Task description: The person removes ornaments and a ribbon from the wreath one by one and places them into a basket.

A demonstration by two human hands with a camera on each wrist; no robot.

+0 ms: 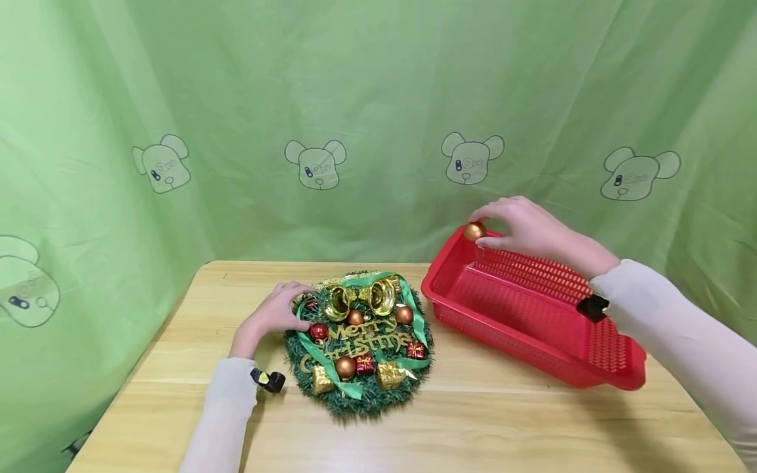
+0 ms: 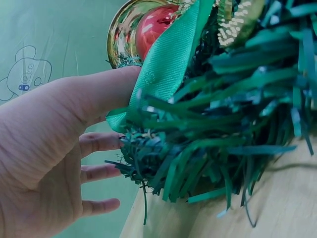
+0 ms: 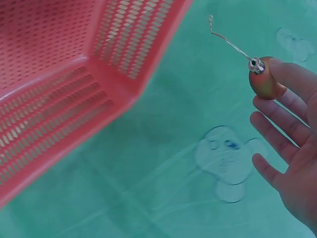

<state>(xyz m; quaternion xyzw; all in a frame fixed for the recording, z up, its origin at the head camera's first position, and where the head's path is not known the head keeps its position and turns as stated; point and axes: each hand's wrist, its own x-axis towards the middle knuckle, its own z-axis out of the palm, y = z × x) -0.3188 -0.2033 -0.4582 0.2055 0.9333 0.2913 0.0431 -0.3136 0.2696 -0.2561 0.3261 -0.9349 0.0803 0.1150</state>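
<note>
A green tinsel Christmas wreath [image 1: 367,402] lies on the table, with gold bells [image 1: 382,299], copper and red balls, small gift boxes and gold "Merry Christmas" lettering. My left hand [image 1: 273,312] holds its left edge, the thumb by the red ball [image 1: 319,331]; in the left wrist view the thumb lies at the green ribbon [image 2: 166,62], the other fingers partly behind the tinsel. Over the far left corner of the red basket [image 1: 503,325], my right hand [image 1: 532,230] pinches a copper Christmas ball [image 1: 474,231]. A silvery cord [image 3: 233,43] sticks out from the ball's cap.
The perforated basket stands at an angle on the right of the wooden table [image 1: 473,427], to the right of the wreath. Behind the table hangs a green curtain [image 1: 390,79] printed with bear heads.
</note>
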